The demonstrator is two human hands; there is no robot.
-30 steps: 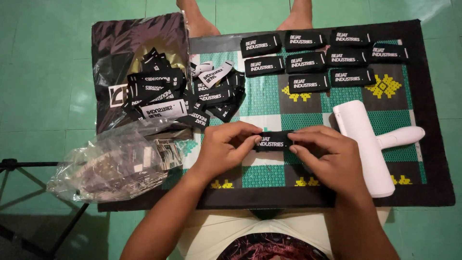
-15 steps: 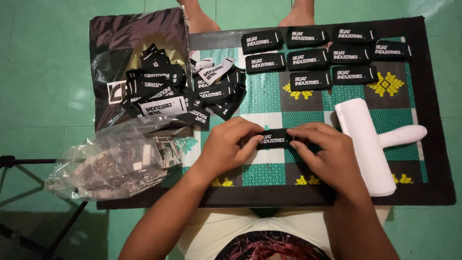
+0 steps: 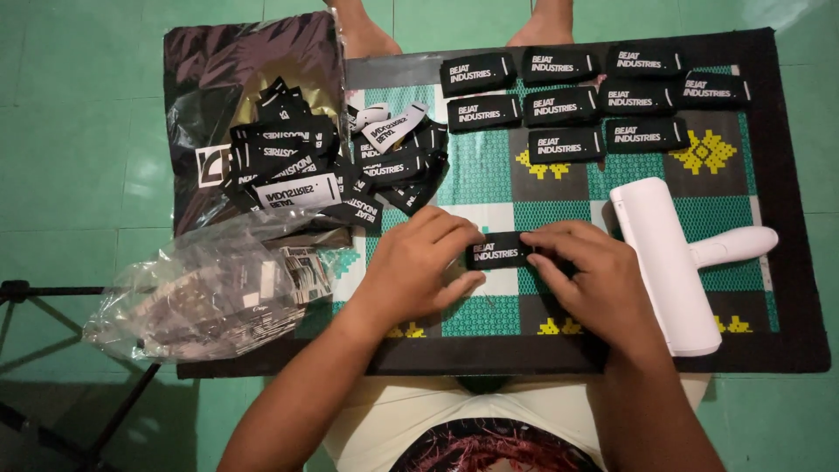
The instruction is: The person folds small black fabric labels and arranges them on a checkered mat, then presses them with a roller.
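Both hands meet at the middle of the patterned mat; the left hand and the right hand pinch one black cloth label between them, each taking an end with thumb and fingertips pressed together on it; the label lies flat and level, just above the mat, with white lettering facing up.

At twelve to one o'clock from the label, near the mat's far edge, finished labels lie in neat rows, each flat and apart from its neighbour; at ten to eleven o'clock a loose heap of labels spills over the mat's left edge, some turned over, some overlapping; under that heap's far side lies a dark plastic bag, flat on the floor.

At nine o'clock from the left hand, a clear plastic bag sits crumpled, with more tags visible through it; it touches the mat's left border.

At three o'clock from the right hand, a white lint roller lies on the mat, its handle pointing to three o'clock; the right hand is just beside its roller end; whether they touch cannot be told.

At twelve o'clock, beyond the mat, two bare feet rest on the green tiled floor.
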